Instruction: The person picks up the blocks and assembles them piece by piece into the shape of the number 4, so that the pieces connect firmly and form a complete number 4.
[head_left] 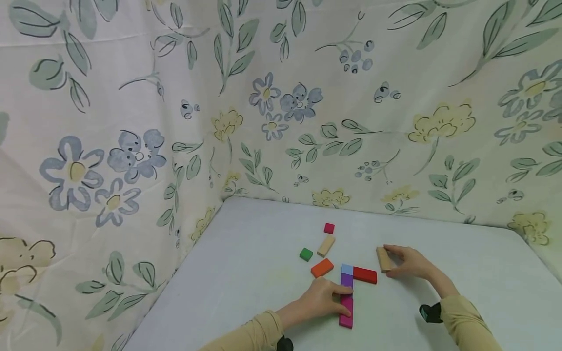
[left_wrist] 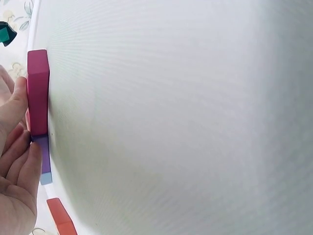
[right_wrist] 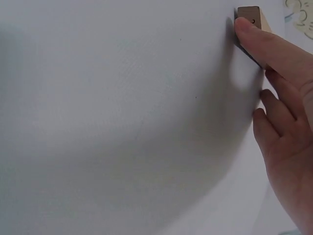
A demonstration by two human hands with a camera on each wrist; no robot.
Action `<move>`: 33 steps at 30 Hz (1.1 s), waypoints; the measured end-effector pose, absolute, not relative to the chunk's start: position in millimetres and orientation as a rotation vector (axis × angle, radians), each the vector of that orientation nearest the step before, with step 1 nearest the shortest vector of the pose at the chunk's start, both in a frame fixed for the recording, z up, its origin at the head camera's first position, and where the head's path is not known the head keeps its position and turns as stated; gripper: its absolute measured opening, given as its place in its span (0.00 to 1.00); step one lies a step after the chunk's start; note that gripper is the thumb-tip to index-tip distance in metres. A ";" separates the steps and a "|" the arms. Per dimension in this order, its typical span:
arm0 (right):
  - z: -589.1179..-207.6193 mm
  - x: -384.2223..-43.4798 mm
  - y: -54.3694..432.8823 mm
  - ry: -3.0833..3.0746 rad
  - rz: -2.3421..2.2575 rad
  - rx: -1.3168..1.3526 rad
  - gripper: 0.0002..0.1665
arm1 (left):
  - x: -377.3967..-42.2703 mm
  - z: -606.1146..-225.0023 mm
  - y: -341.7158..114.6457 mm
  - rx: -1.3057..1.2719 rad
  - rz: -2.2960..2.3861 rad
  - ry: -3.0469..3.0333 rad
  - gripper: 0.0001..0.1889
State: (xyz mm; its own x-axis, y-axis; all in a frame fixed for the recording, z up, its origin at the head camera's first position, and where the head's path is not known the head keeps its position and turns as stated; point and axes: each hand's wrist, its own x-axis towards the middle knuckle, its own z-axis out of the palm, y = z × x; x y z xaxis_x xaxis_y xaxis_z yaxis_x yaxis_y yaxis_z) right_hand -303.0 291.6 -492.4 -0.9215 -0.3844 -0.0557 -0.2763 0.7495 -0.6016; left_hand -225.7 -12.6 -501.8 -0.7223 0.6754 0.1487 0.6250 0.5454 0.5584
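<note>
A light blue block [head_left: 347, 269], a purple block [head_left: 347, 279] and a magenta block [head_left: 346, 319] lie in a line on the white table. My left hand [head_left: 322, 298] holds the magenta block, its fingers lying near the joint with the purple one. Close up in the left wrist view, the thumb touches the side of that magenta block [left_wrist: 38, 93]. Beside the light blue block a red block [head_left: 365, 275] extends to the right. My right hand [head_left: 411, 263] pinches a plain wooden block [head_left: 383, 260] by its two ends, right of the red one.
Left of the line lie an orange block [head_left: 322, 268], a green block [head_left: 306, 254], another plain wooden block [head_left: 326, 245] and a small crimson block [head_left: 329, 228]. Floral cloth [head_left: 307, 161] hangs behind and left of the white table [head_left: 246, 239].
</note>
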 end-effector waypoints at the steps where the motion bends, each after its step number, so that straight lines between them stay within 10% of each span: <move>1: -492.7 -302.0 290.9 2.775 -0.920 -0.511 0.51 | -225.7 -502.5 -12.8 1.134 0.920 2.687 0.27; 33: -489.8 -294.5 295.7 2.897 -1.115 -0.489 0.49 | -226.4 -504.5 -12.3 1.076 0.922 2.665 0.27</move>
